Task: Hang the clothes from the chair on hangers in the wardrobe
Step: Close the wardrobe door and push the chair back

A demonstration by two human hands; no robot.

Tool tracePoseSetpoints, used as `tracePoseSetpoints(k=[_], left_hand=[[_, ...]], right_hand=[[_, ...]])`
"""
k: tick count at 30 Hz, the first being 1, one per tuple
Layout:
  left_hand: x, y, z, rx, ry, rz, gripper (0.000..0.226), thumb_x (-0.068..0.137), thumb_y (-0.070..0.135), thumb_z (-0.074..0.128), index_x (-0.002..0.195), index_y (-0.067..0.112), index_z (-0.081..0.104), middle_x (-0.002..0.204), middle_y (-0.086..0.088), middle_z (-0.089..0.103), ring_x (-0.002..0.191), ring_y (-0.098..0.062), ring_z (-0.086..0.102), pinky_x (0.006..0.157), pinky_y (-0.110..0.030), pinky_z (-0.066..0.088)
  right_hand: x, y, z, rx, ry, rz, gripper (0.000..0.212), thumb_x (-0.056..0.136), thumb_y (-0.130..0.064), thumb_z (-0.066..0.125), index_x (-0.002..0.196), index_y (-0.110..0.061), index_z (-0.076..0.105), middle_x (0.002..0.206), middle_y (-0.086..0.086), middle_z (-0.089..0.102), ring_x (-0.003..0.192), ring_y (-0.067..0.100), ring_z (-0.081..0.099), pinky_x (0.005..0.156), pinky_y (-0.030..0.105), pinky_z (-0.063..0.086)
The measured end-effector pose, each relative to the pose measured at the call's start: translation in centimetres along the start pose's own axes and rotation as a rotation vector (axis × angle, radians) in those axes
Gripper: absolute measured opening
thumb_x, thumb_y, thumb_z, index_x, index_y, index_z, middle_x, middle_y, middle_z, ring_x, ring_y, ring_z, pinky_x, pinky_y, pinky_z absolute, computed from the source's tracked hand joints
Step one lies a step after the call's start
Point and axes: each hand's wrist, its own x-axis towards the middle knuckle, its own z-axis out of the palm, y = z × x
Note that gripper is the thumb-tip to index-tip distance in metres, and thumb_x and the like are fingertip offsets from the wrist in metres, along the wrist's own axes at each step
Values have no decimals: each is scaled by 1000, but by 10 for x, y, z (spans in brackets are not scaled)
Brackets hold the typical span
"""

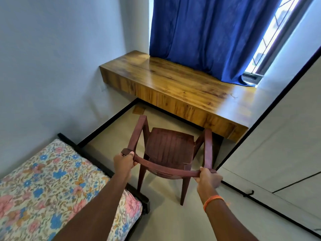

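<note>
A dark brown plastic armchair [169,148] stands on the floor in front of me, facing the wooden desk, with its seat bare. My left hand [124,161] grips the left end of the chair's top back rail. My right hand [208,178] grips the right end of the same rail; an orange band sits on that wrist. No clothes or hangers show anywhere in view. The grey wardrobe doors [281,145] on the right are closed.
A long wooden desk [182,89] runs under the window behind the chair, with a blue curtain [208,35] hanging onto it. A bed with a floral mattress [52,185] fills the lower left. Beige floor [166,220] lies between the bed and the wardrobe.
</note>
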Motion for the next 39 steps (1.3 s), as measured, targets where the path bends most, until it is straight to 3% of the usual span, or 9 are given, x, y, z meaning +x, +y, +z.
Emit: tracePoseSetpoints(k=[6,9,13,17,21,24,28,32,39], left_hand=[[54,51,2,14,50,-9,9,93,8,63,95,4,55,85,-14,66,67,-17,66,57,-25,52],[71,74,-1,16,106,3,12,93,3,60,104,1,54,79,-12,59,65,-17,60,59,-27,52],[101,102,-12,49,187,22,30,93,0,56,121,-10,53,101,-21,60,84,-26,58,88,-42,53],[150,127,-32,66,249,24,38,88,3,63,124,-10,53,120,-24,62,101,-33,64,94,-43,52],[194,152,-35,69,199,58,31,88,-3,61,117,-13,58,115,-26,64,97,-34,65,84,-37,52],[220,173,-31,31,117,82,33,90,-9,56,123,-9,57,108,-16,60,93,-26,57,88,-36,50],[258,189,-32,50,59,106,35,90,-9,57,125,-6,58,113,-17,62,96,-27,59,94,-41,52],[290,198,-31,32,34,115,36,89,-9,60,125,-5,60,116,-17,64,100,-30,63,94,-44,53],[303,189,-28,46,36,69,33,89,-9,61,122,-8,60,108,-18,65,96,-28,63,95,-43,52]], right_hand=[[-10,-16,47,18,-123,87,38,86,-2,72,120,3,57,111,19,65,90,30,68,70,36,58],[-15,-19,72,-5,-182,118,40,80,4,75,116,8,57,106,21,64,85,33,67,73,41,60],[-35,-6,112,39,-228,132,32,69,12,79,92,3,58,101,23,65,86,39,68,72,52,60],[-61,4,155,117,-260,125,41,69,15,79,105,10,59,102,24,64,82,39,67,59,40,55],[-84,7,200,175,-258,138,32,72,14,79,93,6,56,99,24,61,85,42,65,64,42,54],[-100,11,227,205,-221,131,36,72,7,82,99,10,60,95,23,65,73,37,66,47,31,53],[-113,10,259,200,-165,154,34,73,2,84,97,7,61,89,21,65,56,26,61,49,30,52],[-115,5,282,220,-145,143,34,71,-2,86,94,9,64,85,23,67,50,24,60,30,19,42],[-105,6,292,164,-90,176,32,74,7,81,96,2,59,90,19,61,75,35,64,70,39,56]])
